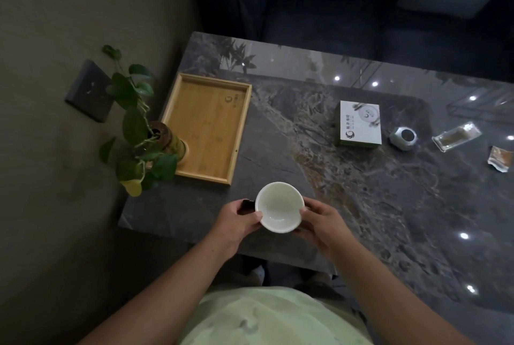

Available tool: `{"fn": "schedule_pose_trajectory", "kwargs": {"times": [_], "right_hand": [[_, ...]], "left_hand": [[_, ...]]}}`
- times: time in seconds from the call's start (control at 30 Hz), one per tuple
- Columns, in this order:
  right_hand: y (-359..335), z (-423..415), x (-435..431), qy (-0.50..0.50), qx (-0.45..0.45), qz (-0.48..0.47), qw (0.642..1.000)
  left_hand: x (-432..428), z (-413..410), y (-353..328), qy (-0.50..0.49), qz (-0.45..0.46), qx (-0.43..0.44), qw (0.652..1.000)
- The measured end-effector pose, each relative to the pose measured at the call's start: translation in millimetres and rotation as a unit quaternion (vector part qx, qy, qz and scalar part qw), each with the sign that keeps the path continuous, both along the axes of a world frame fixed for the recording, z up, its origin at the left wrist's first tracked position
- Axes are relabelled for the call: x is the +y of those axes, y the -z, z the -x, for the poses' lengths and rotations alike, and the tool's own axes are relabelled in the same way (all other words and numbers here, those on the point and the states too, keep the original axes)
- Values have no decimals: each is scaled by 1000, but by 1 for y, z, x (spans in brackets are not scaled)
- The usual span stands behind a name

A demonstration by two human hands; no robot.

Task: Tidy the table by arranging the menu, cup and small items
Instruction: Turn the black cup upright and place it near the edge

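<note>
A white cup (279, 207) is held between both hands near the table's front left edge. My left hand (235, 221) grips its left rim and my right hand (319, 221) grips its right side. A dark saucer (248, 205) shows just under the cup at the left; whether the cup rests on it I cannot tell. A white and green menu box (359, 124) lies mid-table. To its right sit a small silver holder (403, 138) and two clear packets (456, 136) (500, 159).
An empty bamboo tray (207, 127) lies at the table's left side, with a potted green plant (139, 127) at its left edge. The dark marble table (347, 191) reflects ceiling lights. A dark sofa (347, 5) stands behind it. A wall socket (89, 91) is at the left.
</note>
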State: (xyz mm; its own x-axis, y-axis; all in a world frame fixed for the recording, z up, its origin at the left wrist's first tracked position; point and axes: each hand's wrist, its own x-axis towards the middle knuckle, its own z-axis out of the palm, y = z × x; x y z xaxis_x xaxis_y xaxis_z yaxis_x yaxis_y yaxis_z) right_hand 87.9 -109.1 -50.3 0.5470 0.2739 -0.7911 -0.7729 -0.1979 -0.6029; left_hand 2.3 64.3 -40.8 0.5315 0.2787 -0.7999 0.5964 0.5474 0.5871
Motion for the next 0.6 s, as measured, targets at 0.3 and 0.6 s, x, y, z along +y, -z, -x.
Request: {"fn": "schedule_pose_trajectory", "kwargs": {"times": [0.3,0.6], "right_hand": [[7,2,-1,-79,-116,69,988],[1,-27,21,-142,-190,81,968]], "left_hand": [[-2,6,0,11,-38,23,999],[-24,13,-12,-33,77,33,996]]}}
